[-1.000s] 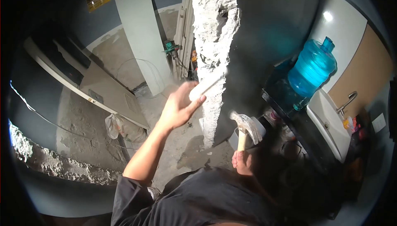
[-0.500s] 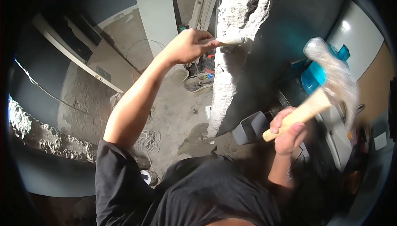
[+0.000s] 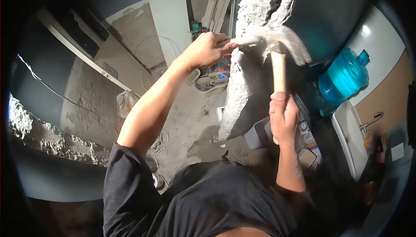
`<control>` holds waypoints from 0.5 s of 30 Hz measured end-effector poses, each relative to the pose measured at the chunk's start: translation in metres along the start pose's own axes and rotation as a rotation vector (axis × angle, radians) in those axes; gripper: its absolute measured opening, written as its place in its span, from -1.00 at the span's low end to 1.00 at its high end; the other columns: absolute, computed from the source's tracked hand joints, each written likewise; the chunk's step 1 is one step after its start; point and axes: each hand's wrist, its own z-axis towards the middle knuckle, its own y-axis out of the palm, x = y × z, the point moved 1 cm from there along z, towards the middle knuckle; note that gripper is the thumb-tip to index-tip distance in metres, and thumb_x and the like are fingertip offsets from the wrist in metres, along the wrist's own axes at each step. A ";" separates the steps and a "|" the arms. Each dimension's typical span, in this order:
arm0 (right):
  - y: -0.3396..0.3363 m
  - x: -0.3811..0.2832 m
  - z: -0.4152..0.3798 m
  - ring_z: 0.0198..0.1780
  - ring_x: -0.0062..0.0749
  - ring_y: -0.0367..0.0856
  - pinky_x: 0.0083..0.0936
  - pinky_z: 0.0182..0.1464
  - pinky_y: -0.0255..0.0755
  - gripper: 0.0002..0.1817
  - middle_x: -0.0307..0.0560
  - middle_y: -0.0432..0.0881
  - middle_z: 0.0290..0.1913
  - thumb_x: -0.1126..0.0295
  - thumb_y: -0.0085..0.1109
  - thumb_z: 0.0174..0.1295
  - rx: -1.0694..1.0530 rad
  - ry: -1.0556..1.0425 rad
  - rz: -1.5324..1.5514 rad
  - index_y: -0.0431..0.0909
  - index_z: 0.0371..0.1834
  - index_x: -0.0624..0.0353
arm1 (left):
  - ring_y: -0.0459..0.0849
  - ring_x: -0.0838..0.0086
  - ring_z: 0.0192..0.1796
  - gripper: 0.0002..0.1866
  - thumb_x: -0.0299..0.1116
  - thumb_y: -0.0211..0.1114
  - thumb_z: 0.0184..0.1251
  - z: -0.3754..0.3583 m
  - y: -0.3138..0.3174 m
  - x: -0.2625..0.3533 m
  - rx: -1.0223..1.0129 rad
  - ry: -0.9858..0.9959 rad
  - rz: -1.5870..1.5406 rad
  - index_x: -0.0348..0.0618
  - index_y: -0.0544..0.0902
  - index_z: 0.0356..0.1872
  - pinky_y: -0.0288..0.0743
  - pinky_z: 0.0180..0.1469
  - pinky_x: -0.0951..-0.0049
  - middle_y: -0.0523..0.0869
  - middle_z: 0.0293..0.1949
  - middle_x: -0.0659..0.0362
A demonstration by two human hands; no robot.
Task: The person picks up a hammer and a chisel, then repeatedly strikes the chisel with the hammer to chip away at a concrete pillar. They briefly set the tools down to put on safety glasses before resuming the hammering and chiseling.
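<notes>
A claw hammer [image 3: 278,70] with a pale wooden handle is gripped low on the handle by my right hand [image 3: 284,117]. Its dusty, motion-smeared head overlaps the far end of a short, dust-coated chisel [image 3: 248,42]. My left hand [image 3: 208,49] pinches that chisel by its near end, arm stretched forward, and holds it roughly level across the rough, broken edge of a wall [image 3: 264,5]. White plaster and deep pits show on this edge. The chisel's tip is hidden behind the hammer head and dust.
A blue water jug [image 3: 344,77] and a white sink [image 3: 350,139] with a tap stand on the right. On the floor are a tool tray [image 3: 211,90], a grey bin [image 3: 255,135] and coiled cable [image 3: 160,145]. A second broken wall edge [image 3: 56,143] runs along the left.
The hammer has swung from the right, up and leftward to the chisel's end, with my right hand still round its handle. My left hand keeps the chisel at the wall edge.
</notes>
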 end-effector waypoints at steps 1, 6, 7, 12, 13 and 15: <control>-0.002 -0.012 -0.004 -0.57 -0.68 0.33 -0.68 -0.51 0.25 -0.51 -0.29 0.42 -0.52 -0.01 -0.07 0.60 0.035 -0.056 0.054 0.47 -0.22 0.26 | 0.46 0.48 -0.46 -0.55 0.06 0.28 0.50 0.001 -0.001 -0.001 0.006 -0.010 -0.005 -0.20 0.76 -0.09 0.42 -0.33 0.32 0.51 -0.58 0.18; 0.000 -0.014 0.004 -0.55 -0.61 0.35 -0.65 -0.49 0.29 -0.59 -0.21 0.42 -0.48 0.08 -0.07 0.61 0.136 -0.174 0.323 0.42 -0.23 0.26 | 0.45 0.45 -0.48 -0.53 0.09 0.26 0.51 0.006 -0.005 0.002 0.003 0.024 0.039 -0.18 0.77 -0.07 0.41 -0.34 0.30 0.50 -0.59 0.17; 0.004 0.002 0.006 -0.56 -0.63 0.35 -0.64 -0.50 0.29 -0.59 -0.24 0.42 -0.50 0.08 -0.05 0.60 0.125 -0.124 0.122 0.43 -0.24 0.25 | 0.45 0.45 -0.48 -0.53 0.09 0.26 0.51 0.006 -0.004 0.002 0.002 0.026 0.040 -0.18 0.77 -0.07 0.41 -0.34 0.30 0.50 -0.59 0.17; -0.003 0.037 -0.005 -0.60 -0.71 0.37 -0.66 -0.54 0.28 -0.59 -0.34 0.41 -0.56 0.06 0.02 0.58 0.001 0.129 -0.025 0.46 -0.26 0.21 | 0.41 0.45 -0.50 -0.54 0.06 0.27 0.51 -0.003 0.000 -0.010 0.002 0.011 0.063 -0.23 0.71 -0.21 0.35 -0.38 0.27 0.45 -0.61 0.17; -0.001 0.033 -0.015 -0.60 -0.70 0.35 -0.67 -0.55 0.27 -0.56 -0.30 0.40 -0.54 0.02 -0.03 0.59 -0.013 0.180 0.086 0.44 -0.26 0.21 | 0.40 0.51 -0.51 -0.52 0.06 0.25 0.52 -0.003 0.001 -0.014 0.044 0.038 0.001 -0.24 0.66 -0.30 0.31 -0.41 0.32 0.45 -0.62 0.22; 0.003 0.032 -0.031 -0.60 -0.68 0.34 -0.67 -0.55 0.26 -0.55 -0.28 0.40 -0.53 0.00 -0.06 0.59 0.024 0.166 0.238 0.42 -0.26 0.20 | 0.34 0.63 -0.54 -0.57 0.02 0.25 0.53 -0.007 -0.006 -0.026 0.008 -0.101 -0.418 -0.23 0.65 -0.23 0.21 -0.48 0.50 0.46 -0.58 0.33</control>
